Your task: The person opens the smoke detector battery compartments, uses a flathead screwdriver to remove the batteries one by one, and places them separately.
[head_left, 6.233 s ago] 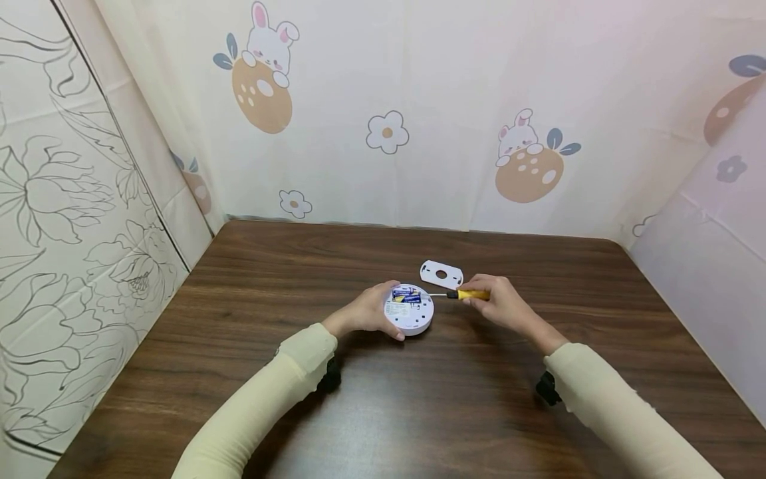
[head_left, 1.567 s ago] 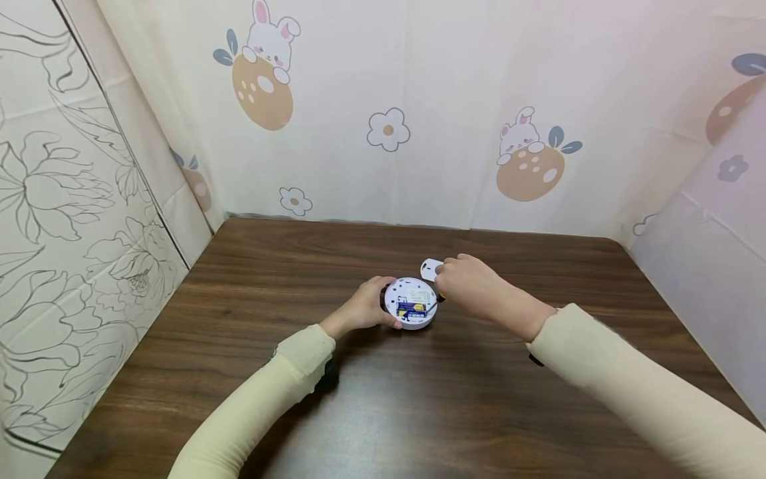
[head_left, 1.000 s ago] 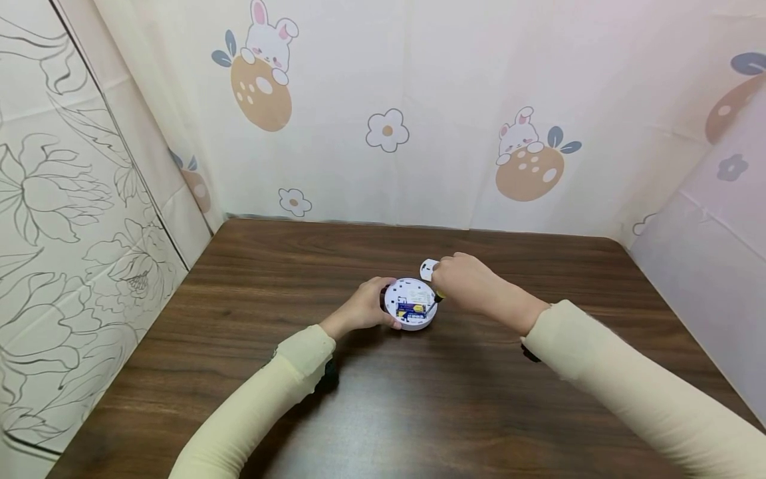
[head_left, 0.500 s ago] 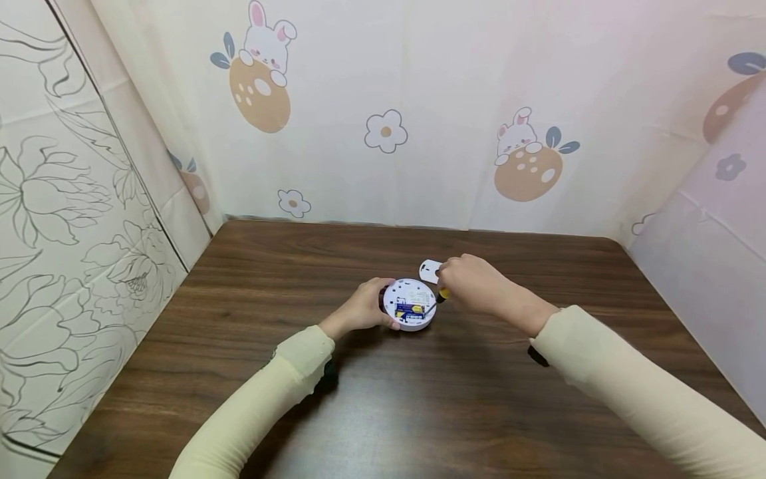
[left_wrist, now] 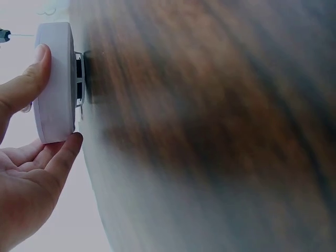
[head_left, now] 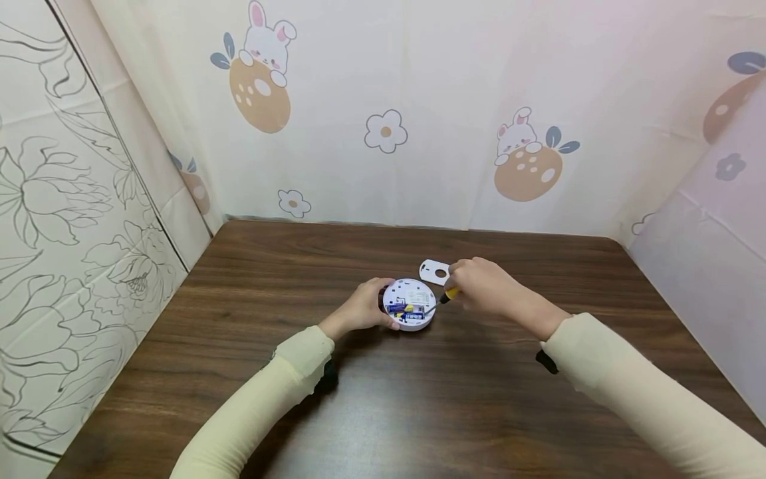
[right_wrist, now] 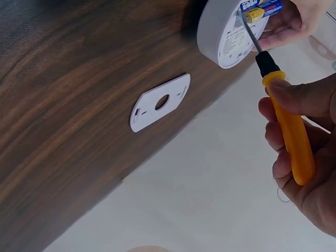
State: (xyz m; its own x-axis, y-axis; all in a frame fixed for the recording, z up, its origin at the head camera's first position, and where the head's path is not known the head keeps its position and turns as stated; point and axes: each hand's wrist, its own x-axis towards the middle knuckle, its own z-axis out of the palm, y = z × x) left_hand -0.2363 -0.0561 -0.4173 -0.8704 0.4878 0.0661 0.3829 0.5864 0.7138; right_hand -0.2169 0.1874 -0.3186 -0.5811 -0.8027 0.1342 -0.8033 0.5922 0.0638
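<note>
In the head view my left hand [head_left: 362,307] grips the left rim of a round white smoke detector [head_left: 409,289], its back facing up. The left wrist view shows thumb and fingers around the side of the smoke detector [left_wrist: 56,100]. Two blue-and-yellow batteries [head_left: 413,317] lie in its battery bay; one is shifted left and out of line with the other. My right hand [head_left: 487,286] holds a yellow-handled screwdriver [head_left: 451,293]. In the right wrist view the shaft of the screwdriver [right_wrist: 251,35] reaches to the end of a battery [right_wrist: 262,10].
Beyond the detector lies a white mounting plate [head_left: 432,271] with a round centre hole, partly behind my right hand in the head view. A dark wooden table [head_left: 287,266] bears everything. A printed curtain [head_left: 335,133] hangs along its back edge.
The detector has been turned since the earliest frame, its batteries now at the near side. In the last half second one battery has shifted left, and my right hand has drawn back right.
</note>
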